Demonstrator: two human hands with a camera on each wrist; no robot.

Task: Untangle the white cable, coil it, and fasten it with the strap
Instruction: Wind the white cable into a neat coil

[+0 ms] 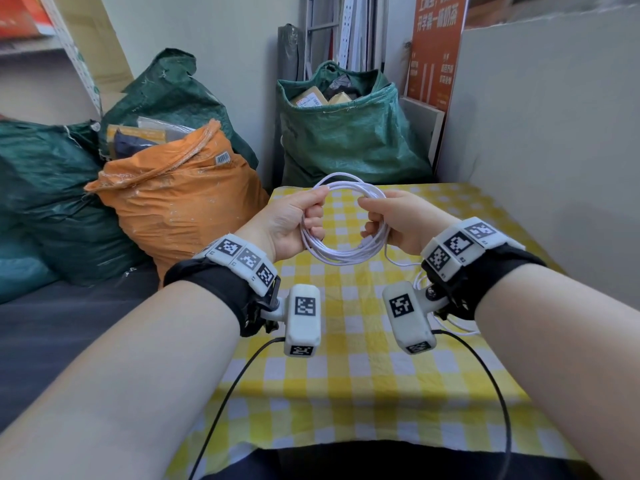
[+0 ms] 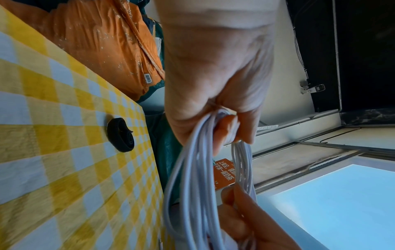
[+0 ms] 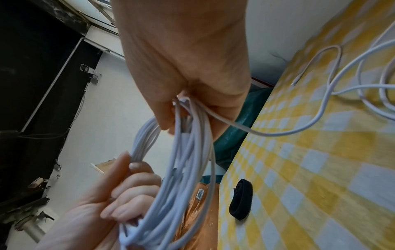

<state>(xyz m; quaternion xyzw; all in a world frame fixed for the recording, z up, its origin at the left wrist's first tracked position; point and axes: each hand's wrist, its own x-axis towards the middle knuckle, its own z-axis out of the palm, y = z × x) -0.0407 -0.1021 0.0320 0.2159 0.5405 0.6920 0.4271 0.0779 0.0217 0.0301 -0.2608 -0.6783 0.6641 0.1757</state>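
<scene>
The white cable (image 1: 346, 252) is wound into a round coil of several loops, held in the air over the yellow checked table (image 1: 346, 375). My left hand (image 1: 298, 220) grips the coil's left side with curled fingers, and my right hand (image 1: 391, 216) grips its right side. In the left wrist view the loops (image 2: 188, 177) run out of my left hand (image 2: 213, 76). A loose tail (image 3: 329, 94) leaves my right hand (image 3: 186, 59) and lies in curves on the cloth. The black strap (image 3: 241, 199), rolled up, lies on the table beyond the coil (image 2: 120, 135). The head view hides it.
An orange sack (image 1: 180, 209) and green bags (image 1: 349, 133) stand past the table's left and far edges. A grey board (image 1: 554, 133) walls the right side. Thin black leads (image 1: 225, 393) hang from the wrist cameras over the near cloth.
</scene>
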